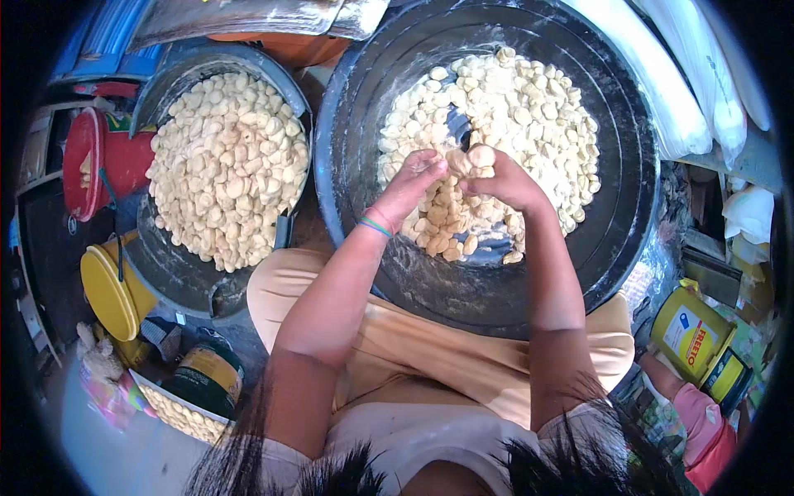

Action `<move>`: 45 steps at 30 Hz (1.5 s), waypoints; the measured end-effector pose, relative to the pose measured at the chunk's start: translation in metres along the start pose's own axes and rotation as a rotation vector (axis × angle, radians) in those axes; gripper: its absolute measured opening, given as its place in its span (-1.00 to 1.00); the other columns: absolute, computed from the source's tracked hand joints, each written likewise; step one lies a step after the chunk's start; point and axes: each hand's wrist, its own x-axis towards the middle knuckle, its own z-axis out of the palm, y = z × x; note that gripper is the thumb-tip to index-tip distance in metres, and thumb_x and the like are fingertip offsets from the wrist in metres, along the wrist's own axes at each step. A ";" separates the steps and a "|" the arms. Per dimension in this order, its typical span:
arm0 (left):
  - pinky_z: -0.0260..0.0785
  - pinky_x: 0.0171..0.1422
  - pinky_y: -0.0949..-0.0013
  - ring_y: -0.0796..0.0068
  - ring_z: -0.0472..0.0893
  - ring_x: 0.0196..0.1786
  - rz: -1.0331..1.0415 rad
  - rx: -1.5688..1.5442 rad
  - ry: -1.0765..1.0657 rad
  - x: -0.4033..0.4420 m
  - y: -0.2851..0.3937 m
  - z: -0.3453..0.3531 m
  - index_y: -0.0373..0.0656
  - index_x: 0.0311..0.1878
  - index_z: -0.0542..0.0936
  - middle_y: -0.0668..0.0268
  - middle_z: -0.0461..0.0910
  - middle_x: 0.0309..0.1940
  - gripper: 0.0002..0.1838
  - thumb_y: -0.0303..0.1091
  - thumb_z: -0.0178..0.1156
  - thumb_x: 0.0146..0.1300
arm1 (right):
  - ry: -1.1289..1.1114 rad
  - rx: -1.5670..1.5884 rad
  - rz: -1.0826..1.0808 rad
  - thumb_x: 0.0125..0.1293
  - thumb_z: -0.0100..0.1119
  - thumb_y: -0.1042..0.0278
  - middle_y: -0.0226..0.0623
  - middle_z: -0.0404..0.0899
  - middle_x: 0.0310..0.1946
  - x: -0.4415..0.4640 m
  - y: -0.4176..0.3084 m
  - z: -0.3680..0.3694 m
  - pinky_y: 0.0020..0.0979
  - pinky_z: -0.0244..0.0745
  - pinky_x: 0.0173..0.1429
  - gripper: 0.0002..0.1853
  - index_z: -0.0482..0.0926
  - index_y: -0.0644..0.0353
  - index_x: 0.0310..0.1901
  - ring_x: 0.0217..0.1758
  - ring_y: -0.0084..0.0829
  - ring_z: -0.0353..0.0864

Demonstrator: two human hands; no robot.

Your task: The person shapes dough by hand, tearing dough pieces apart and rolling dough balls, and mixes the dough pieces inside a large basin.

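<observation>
Several pale pieces point(480, 156) sit gripped in the right hand point(509, 183) above the black basin point(627, 149); the left hand point(407, 187) (hold unclear) is nearer the basin's left rim.

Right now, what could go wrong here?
The pale pieces between the right hand and left hand may slip and drop into the wide black basin. The left knee sits close to the smaller dark tub, piled up to its right rim, so a shift in posture might knock pieces out.

upper right brightest | white plastic point(670, 91) washed out | fisheye bowing | corners black
</observation>
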 end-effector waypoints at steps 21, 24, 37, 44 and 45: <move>0.33 -0.40 0.51 0.58 0.53 -0.36 0.045 -0.405 -0.214 -0.005 0.014 -0.010 -0.06 0.06 0.43 0.36 0.54 -0.26 -0.58 0.00 0.13 0.28 | 0.359 0.568 -0.179 0.31 0.14 0.45 -0.23 0.54 -0.05 -0.005 -0.003 0.057 -0.39 0.37 0.17 -0.71 0.42 0.22 0.04 0.07 -0.42 0.46; 0.34 -0.37 0.51 0.59 0.51 -0.30 0.135 -0.335 -0.157 -0.013 0.023 0.000 -0.06 0.13 0.40 0.39 0.50 -0.18 -0.55 -0.13 0.23 0.22 | 0.409 0.812 -0.259 0.33 0.13 0.41 -0.23 0.54 -0.03 -0.004 -0.005 0.061 -0.36 0.37 0.18 -0.68 0.38 0.21 0.09 0.14 -0.40 0.45; 0.37 -0.41 0.42 0.48 0.48 -0.41 0.117 -0.308 -0.210 -0.009 0.015 -0.003 -0.24 -0.03 0.43 0.30 0.47 -0.25 -0.63 -0.52 0.07 0.01 | 0.846 1.021 -0.277 0.45 -0.05 0.29 -0.35 0.47 -0.34 0.013 0.010 0.060 -0.50 0.41 -0.36 -0.77 0.46 0.24 -0.03 -0.46 -0.57 0.38; 0.39 -0.39 0.39 0.46 0.48 -0.41 0.091 -0.513 -0.084 -0.007 0.016 -0.009 -0.23 -0.05 0.46 0.26 0.50 -0.24 -0.67 -0.46 0.04 0.05 | 0.364 0.769 -0.067 0.23 0.22 0.33 -0.34 0.48 -0.15 -0.003 0.007 0.040 -0.46 0.39 -0.14 -0.61 0.45 0.21 0.08 -0.17 -0.53 0.42; 0.38 -0.40 0.39 0.48 0.48 -0.38 0.084 -0.537 -0.085 -0.007 0.015 -0.011 -0.22 -0.03 0.47 0.27 0.51 -0.22 -0.66 -0.46 0.04 0.06 | 0.283 0.643 -0.064 0.21 0.24 0.32 -0.33 0.48 -0.09 -0.007 0.006 0.037 -0.44 0.38 -0.06 -0.57 0.44 0.18 0.10 -0.11 -0.51 0.42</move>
